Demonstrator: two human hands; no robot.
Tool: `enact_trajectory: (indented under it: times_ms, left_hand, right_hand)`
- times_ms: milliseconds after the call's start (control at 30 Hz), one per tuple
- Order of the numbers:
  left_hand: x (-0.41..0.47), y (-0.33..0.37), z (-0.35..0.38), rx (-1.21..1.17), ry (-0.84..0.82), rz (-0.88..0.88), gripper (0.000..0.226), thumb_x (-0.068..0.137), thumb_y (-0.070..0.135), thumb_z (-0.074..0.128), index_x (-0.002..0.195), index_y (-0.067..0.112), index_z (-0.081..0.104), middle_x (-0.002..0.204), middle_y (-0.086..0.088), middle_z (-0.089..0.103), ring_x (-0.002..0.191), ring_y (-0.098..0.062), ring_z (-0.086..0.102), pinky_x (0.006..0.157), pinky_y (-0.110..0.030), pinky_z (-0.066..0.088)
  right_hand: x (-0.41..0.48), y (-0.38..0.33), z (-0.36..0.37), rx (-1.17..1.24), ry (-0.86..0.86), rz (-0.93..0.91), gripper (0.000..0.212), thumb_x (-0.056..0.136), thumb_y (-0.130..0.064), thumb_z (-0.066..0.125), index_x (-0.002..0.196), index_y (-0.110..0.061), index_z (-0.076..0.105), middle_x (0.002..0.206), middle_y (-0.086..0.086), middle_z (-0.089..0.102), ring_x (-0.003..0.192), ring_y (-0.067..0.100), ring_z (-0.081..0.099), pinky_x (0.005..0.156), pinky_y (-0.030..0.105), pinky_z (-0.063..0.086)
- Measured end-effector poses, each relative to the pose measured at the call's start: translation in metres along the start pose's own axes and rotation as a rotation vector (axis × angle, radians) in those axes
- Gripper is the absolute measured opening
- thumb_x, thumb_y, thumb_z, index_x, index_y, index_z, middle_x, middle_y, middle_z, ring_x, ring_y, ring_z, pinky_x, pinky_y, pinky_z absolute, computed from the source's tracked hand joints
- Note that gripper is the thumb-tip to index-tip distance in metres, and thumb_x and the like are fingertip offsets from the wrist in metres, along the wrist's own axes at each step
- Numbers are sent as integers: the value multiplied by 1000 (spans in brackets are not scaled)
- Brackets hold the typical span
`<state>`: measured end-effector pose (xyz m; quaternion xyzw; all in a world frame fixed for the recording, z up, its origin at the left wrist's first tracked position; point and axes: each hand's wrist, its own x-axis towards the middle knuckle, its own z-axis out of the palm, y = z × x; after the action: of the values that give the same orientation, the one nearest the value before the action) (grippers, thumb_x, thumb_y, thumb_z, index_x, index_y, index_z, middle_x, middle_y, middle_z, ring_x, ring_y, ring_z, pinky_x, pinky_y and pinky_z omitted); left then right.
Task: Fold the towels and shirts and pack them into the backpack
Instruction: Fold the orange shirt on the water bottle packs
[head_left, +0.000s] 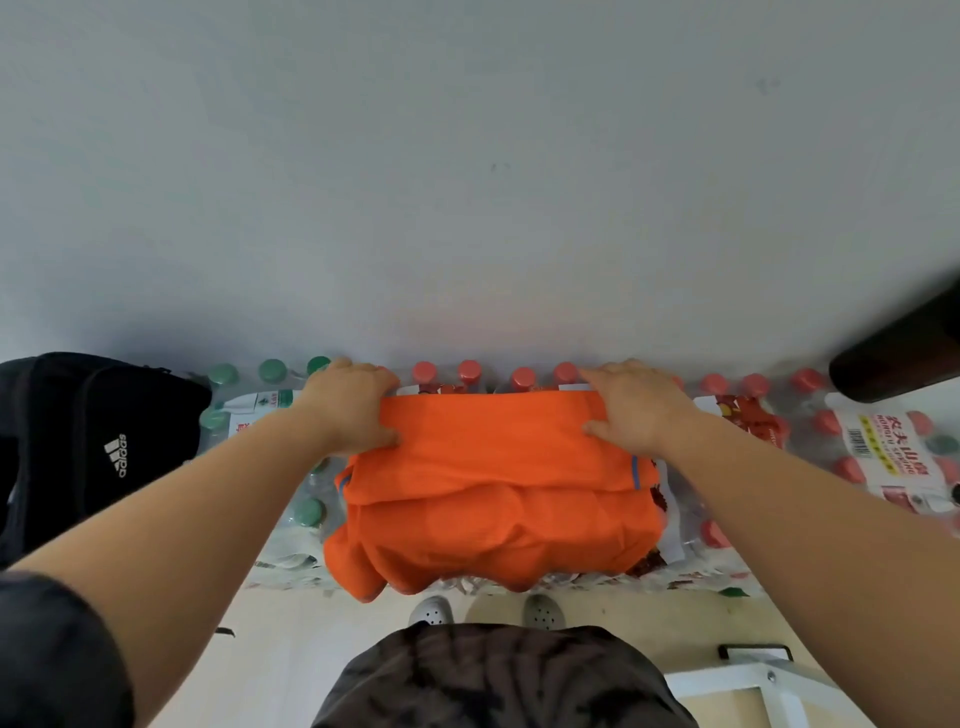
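One orange shirt (493, 499), one black backpack (93, 436), two hands, the left hand (350, 410) and the right hand (634, 410), and two grey shoes (431, 610) are showing, while three green caps (272, 370) and at least seven red caps (470, 370) are lining the far row.
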<state>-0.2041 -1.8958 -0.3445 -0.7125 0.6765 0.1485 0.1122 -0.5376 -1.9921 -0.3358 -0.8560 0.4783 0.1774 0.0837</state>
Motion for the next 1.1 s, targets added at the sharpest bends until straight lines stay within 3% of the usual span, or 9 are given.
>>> enact_trajectory:
  times_ms: [133, 233, 400, 567, 667, 733, 867, 967, 1100]
  left_hand:
    - [11, -2, -2, 20, -77, -21, 65, 61, 60, 78, 117, 33, 56, 102, 7, 62, 98, -20, 52, 79, -34, 47]
    - [15, -2, -2, 77, -107, -15, 57, 60, 62, 79, 102, 33, 54, 90, 9, 57, 91, -18, 50, 73, -33, 45]
    - [16, -3, -1, 137, -131, 111, 21, 71, 50, 65, 77, 34, 54, 102, 7, 55, 91, -20, 50, 76, -35, 45]
    - [15, -5, -16, -33, -177, 83, 14, 75, 25, 65, 85, 28, 55, 78, 11, 51, 85, -21, 57, 78, -36, 51]
    - [20, -6, -29, -43, -18, 58, 15, 76, 20, 64, 80, 27, 52, 80, 6, 56, 85, -27, 58, 74, -32, 45]
    - [25, -5, -38, -23, 214, 35, 16, 77, 17, 63, 88, 26, 56, 82, -4, 61, 88, -33, 60, 73, -34, 38]
    - [29, -10, -45, 35, 533, 21, 48, 59, 11, 71, 107, 19, 68, 78, -11, 69, 82, -36, 63, 77, -39, 41]
    - [17, -9, -36, 158, 549, 94, 40, 46, 9, 76, 85, 18, 71, 64, -5, 65, 68, -32, 61, 71, -37, 40]
    - [-7, -3, -10, 206, 450, 166, 29, 42, 9, 76, 62, 18, 56, 56, -1, 54, 54, -29, 56, 64, -35, 38]
  right_hand:
    - [8, 1, 1, -31, -17, -4, 52, 80, -55, 72, 124, -31, 57, 119, -2, 59, 115, 23, 50, 92, 39, 40]
    - [11, 3, 2, -29, -38, -23, 34, 79, -56, 73, 95, -34, 53, 101, -5, 51, 106, 20, 49, 86, 37, 39]
    - [16, 7, 1, -20, -69, -90, 28, 82, -52, 72, 89, -31, 56, 91, -9, 51, 93, 15, 45, 82, 36, 38]
    - [18, 14, -10, 34, -66, -87, 18, 87, -41, 68, 90, -32, 53, 78, -13, 47, 86, 17, 53, 74, 32, 32]
    - [23, 17, -24, 0, 183, -43, 14, 87, -31, 65, 88, -28, 52, 76, -7, 51, 93, 27, 60, 72, 34, 33]
    - [27, 18, -36, -44, 363, 1, 14, 80, -23, 67, 91, -23, 57, 87, 3, 64, 96, 32, 60, 76, 39, 37]
    - [26, 21, -45, -55, 553, 21, 23, 67, -13, 75, 83, -18, 60, 82, 9, 68, 85, 34, 60, 75, 41, 39]
    - [18, 19, -33, -97, 504, 18, 22, 69, -14, 76, 84, -18, 61, 82, 6, 67, 85, 32, 59, 77, 41, 37]
    - [-2, 16, -2, -135, 462, -22, 32, 56, -10, 82, 78, -18, 60, 72, 3, 61, 75, 31, 59, 71, 40, 43]
